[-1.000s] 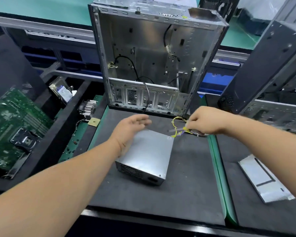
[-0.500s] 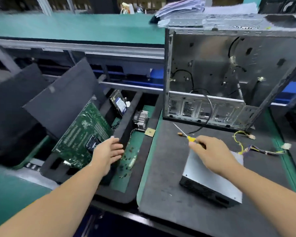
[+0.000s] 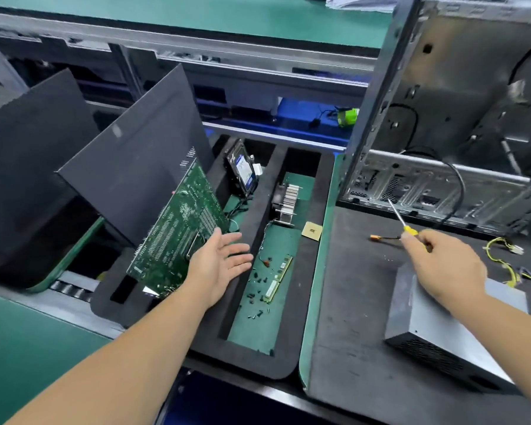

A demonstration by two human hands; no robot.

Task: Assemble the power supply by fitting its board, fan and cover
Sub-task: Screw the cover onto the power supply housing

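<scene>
Now the power supply (image 3: pixel 448 329), a closed grey metal box, is lying on the dark mat (image 3: pixel 350 302) at lower right, with its wire bundle (image 3: pixel 503 259) trailing beside it. Having left the box a second ago, the left hand (image 3: pixel 218 265) is reaching with fingers spread wide over the foam tray (image 3: pixel 258 360), toward loose screws (image 3: pixel 258 289). The right hand (image 3: pixel 445 268) is gripping a yellow-handled screwdriver (image 3: pixel 405 222) above the box, likely readying to fasten the cover.
</scene>
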